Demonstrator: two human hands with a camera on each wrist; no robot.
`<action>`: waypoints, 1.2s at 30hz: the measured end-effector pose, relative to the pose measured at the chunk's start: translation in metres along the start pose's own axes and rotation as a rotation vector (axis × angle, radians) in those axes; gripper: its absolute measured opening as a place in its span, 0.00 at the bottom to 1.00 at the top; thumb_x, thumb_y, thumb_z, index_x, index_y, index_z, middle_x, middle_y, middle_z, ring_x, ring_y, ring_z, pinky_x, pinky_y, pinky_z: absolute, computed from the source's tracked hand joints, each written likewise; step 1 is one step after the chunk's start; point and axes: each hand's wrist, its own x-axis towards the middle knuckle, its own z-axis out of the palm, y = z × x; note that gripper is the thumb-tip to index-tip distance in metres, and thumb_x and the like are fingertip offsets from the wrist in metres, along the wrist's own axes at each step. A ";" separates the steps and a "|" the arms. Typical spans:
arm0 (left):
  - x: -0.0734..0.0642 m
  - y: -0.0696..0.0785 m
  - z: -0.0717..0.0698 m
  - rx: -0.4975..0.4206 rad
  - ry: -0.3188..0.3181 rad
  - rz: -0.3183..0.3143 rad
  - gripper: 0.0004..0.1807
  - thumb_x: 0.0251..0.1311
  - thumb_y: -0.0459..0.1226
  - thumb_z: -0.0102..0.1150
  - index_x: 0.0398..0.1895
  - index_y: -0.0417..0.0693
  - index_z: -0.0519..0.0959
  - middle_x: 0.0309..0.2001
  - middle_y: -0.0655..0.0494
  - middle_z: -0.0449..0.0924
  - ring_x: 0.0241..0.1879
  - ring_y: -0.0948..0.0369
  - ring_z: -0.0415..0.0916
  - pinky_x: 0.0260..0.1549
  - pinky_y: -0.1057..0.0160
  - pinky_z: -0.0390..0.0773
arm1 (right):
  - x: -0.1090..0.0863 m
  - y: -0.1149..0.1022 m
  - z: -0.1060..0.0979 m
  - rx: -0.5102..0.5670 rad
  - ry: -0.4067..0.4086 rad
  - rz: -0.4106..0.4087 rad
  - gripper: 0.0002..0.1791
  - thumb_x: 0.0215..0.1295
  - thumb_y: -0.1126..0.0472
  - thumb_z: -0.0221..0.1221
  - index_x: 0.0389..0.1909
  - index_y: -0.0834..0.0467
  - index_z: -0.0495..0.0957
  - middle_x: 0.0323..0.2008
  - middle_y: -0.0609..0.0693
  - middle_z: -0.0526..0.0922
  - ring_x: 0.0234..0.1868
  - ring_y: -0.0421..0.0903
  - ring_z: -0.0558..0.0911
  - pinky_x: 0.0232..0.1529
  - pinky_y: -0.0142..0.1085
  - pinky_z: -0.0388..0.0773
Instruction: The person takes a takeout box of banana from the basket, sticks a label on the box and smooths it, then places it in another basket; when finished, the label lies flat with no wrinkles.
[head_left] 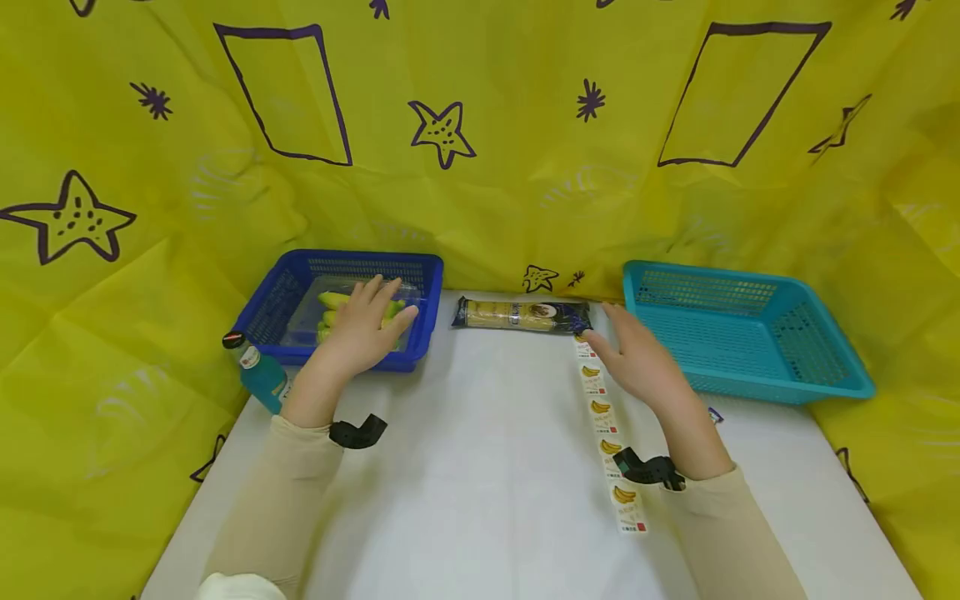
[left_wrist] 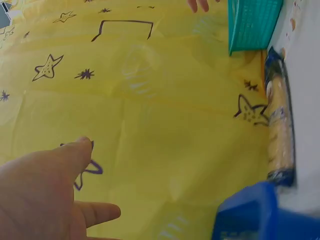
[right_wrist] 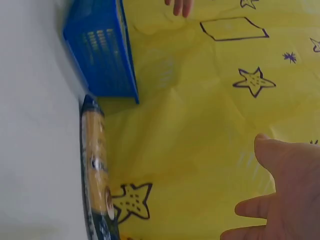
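At twelve o'clock on the white table [head_left: 495, 500] lies a packet [head_left: 495, 315], by its look pasta, its length running from nine to three. With it as the dial's centre, the right grip [head_left: 637, 354] hangs near half past three, just off its end: thumb and fingers extended, well parted, holding nothing. The left grip [head_left: 356, 329] is at nine, likewise spread wide with nothing held, seen over the blue basket [head_left: 412, 360], where yellow-green fruit [head_left: 333, 300] lies in a clear tray [head_left: 300, 325]. At three sits the turquoise basket [head_left: 750, 390]; banana cards [head_left: 601, 417] trail from beside the packet's right end toward half past five. Near half past eight, just beside the blue basket, stands a bottle [head_left: 262, 379]. Yellow cloth [head_left: 510, 208] rises behind.

The step looks like a reach, with no hold taken. To do it well, clear the basket rims, come down level, and support the packet near both ends, since pasta could snap if bent.
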 end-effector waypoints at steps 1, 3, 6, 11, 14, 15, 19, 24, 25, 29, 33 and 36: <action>0.000 0.000 -0.006 0.017 0.014 -0.004 0.46 0.67 0.69 0.29 0.81 0.55 0.44 0.80 0.41 0.35 0.77 0.35 0.29 0.68 0.25 0.36 | 0.003 -0.004 0.001 0.010 -0.011 -0.006 0.49 0.71 0.29 0.36 0.80 0.58 0.40 0.78 0.64 0.45 0.77 0.66 0.48 0.73 0.65 0.48; -0.001 -0.001 -0.019 0.041 0.029 -0.019 0.47 0.66 0.70 0.29 0.81 0.55 0.44 0.80 0.40 0.35 0.77 0.34 0.28 0.68 0.25 0.35 | 0.008 -0.012 0.003 0.033 -0.035 -0.016 0.49 0.71 0.29 0.36 0.80 0.57 0.40 0.79 0.62 0.45 0.78 0.66 0.48 0.73 0.65 0.48; -0.005 0.000 -0.042 0.068 0.044 -0.036 0.48 0.65 0.71 0.30 0.81 0.55 0.43 0.80 0.39 0.34 0.76 0.33 0.27 0.68 0.25 0.33 | 0.017 -0.026 0.006 0.058 -0.058 -0.041 0.48 0.71 0.29 0.37 0.80 0.56 0.41 0.79 0.62 0.47 0.77 0.66 0.51 0.72 0.65 0.51; -0.004 -0.003 -0.082 0.074 0.030 -0.075 0.49 0.65 0.71 0.31 0.81 0.54 0.40 0.79 0.37 0.33 0.77 0.34 0.30 0.69 0.26 0.35 | 0.031 -0.053 0.012 0.131 -0.097 -0.064 0.47 0.70 0.28 0.39 0.80 0.52 0.43 0.78 0.59 0.52 0.75 0.65 0.58 0.70 0.64 0.59; 0.007 -0.010 -0.097 0.059 -0.024 -0.135 0.50 0.66 0.70 0.31 0.81 0.52 0.38 0.79 0.35 0.34 0.76 0.34 0.34 0.70 0.27 0.40 | 0.041 -0.070 0.016 0.226 -0.144 -0.078 0.45 0.70 0.29 0.40 0.79 0.49 0.45 0.78 0.54 0.55 0.75 0.61 0.61 0.70 0.61 0.62; 0.012 -0.013 -0.099 0.042 -0.052 -0.159 0.50 0.66 0.70 0.31 0.81 0.50 0.38 0.79 0.35 0.35 0.76 0.34 0.35 0.70 0.28 0.41 | 0.045 -0.076 0.018 0.256 -0.158 -0.087 0.44 0.71 0.29 0.41 0.79 0.49 0.46 0.77 0.53 0.56 0.74 0.60 0.62 0.70 0.60 0.63; 0.032 -0.027 -0.100 -0.050 -0.166 -0.266 0.53 0.65 0.71 0.29 0.80 0.48 0.34 0.79 0.37 0.36 0.76 0.34 0.38 0.70 0.30 0.48 | 0.064 -0.098 0.030 0.352 -0.205 -0.101 0.41 0.71 0.30 0.41 0.78 0.48 0.50 0.75 0.52 0.61 0.73 0.57 0.65 0.68 0.57 0.66; 0.051 -0.043 -0.084 -0.208 -0.188 -0.383 0.51 0.66 0.71 0.25 0.80 0.48 0.35 0.80 0.39 0.36 0.77 0.35 0.38 0.71 0.32 0.48 | 0.090 -0.121 0.048 0.547 -0.272 -0.052 0.38 0.73 0.34 0.45 0.76 0.48 0.54 0.72 0.54 0.65 0.70 0.59 0.69 0.69 0.54 0.68; 0.054 -0.045 -0.080 -0.237 -0.175 -0.403 0.50 0.66 0.70 0.25 0.80 0.48 0.36 0.80 0.39 0.36 0.77 0.36 0.38 0.72 0.33 0.48 | 0.095 -0.124 0.051 0.600 -0.283 -0.039 0.37 0.73 0.36 0.45 0.76 0.49 0.55 0.72 0.55 0.65 0.69 0.59 0.70 0.69 0.53 0.68; 0.060 -0.053 -0.063 -0.323 -0.110 -0.456 0.47 0.70 0.66 0.25 0.80 0.45 0.36 0.80 0.39 0.36 0.77 0.37 0.38 0.73 0.35 0.47 | 0.113 -0.135 0.066 0.757 -0.319 0.019 0.34 0.75 0.41 0.48 0.75 0.52 0.57 0.72 0.55 0.65 0.68 0.58 0.72 0.69 0.49 0.70; 0.060 -0.064 -0.050 -0.385 -0.039 -0.513 0.45 0.72 0.64 0.24 0.80 0.43 0.35 0.80 0.39 0.35 0.77 0.37 0.38 0.74 0.36 0.47 | 0.126 -0.144 0.079 0.855 -0.344 0.056 0.33 0.76 0.44 0.48 0.75 0.54 0.57 0.73 0.55 0.64 0.67 0.55 0.74 0.68 0.47 0.71; 0.058 -0.074 -0.043 -0.426 0.008 -0.559 0.45 0.73 0.63 0.23 0.80 0.43 0.35 0.79 0.37 0.33 0.77 0.37 0.37 0.74 0.36 0.46 | 0.133 -0.152 0.085 0.935 -0.369 0.069 0.32 0.77 0.47 0.48 0.75 0.56 0.57 0.74 0.57 0.63 0.68 0.57 0.73 0.69 0.46 0.69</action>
